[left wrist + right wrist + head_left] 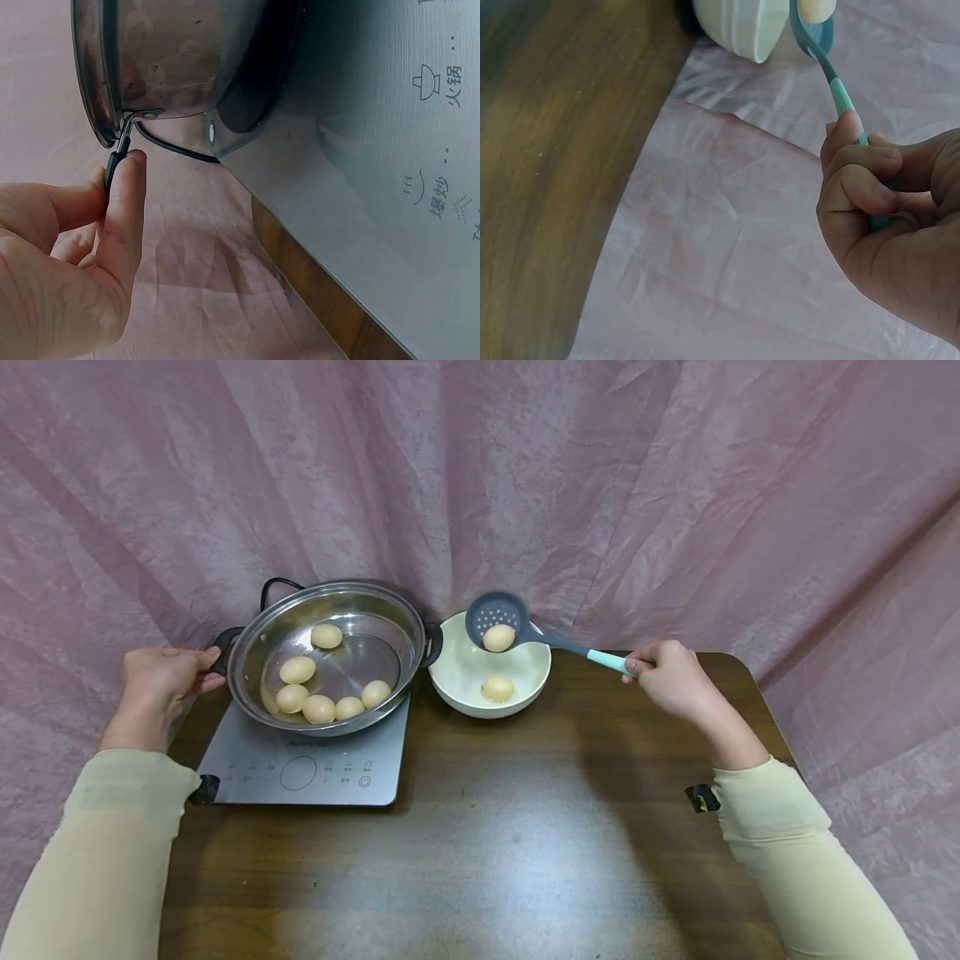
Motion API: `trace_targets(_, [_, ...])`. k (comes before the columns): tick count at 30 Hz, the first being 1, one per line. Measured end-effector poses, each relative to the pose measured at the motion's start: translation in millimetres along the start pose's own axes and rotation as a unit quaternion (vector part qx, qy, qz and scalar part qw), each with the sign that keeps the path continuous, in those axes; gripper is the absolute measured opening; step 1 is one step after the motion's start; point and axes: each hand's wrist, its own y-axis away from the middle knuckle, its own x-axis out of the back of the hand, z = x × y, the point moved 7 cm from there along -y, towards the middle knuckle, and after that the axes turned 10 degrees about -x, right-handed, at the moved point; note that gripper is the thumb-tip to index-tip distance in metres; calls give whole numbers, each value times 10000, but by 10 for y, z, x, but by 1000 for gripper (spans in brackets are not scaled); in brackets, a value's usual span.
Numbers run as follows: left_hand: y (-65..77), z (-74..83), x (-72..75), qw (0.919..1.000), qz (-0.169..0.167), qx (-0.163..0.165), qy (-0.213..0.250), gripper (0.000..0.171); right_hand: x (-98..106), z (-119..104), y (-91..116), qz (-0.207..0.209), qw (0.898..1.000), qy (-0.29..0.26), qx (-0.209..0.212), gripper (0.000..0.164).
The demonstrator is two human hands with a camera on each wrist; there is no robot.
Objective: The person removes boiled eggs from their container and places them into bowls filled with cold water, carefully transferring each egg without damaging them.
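Observation:
My left hand (171, 675) pinches the black side handle (114, 169) of a steel pot (358, 652) between thumb and fingers. Several pale eggs (297, 670) lie inside, mostly along the near side of the pot's bottom. In my right hand (671, 677) is the mint-green handle (843, 101) of a grey slotted skimmer (491, 608), with the fingers curled round it. One egg (498, 637) sits in the skimmer's bowl, which is held over the far part of a white bowl (457, 672). Another egg (498, 688) lies in that bowl.
Beneath the pot is a flat induction cooker (255, 760) with a touch panel. A black cord (276, 582) loops behind it. The brown wooden table (480, 835) stretches toward me, and a pink curtain (570, 485) hangs close behind everything.

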Motion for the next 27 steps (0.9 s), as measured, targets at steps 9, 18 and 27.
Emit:
trace_targets(9, [3,-7,14,9998,-23,-57,-192,17,-168,34,-43,5,9995,310,47,24])
trace_targets(18, [2,-13,21,9999,-17,-40,-141,19,-247,-27,-85,373,9967,619,374,21])
trace_targets(27, [-13,25,0,9999,-32,-59,-128,19,-264,-74,-90,591,9933,839,524,16])
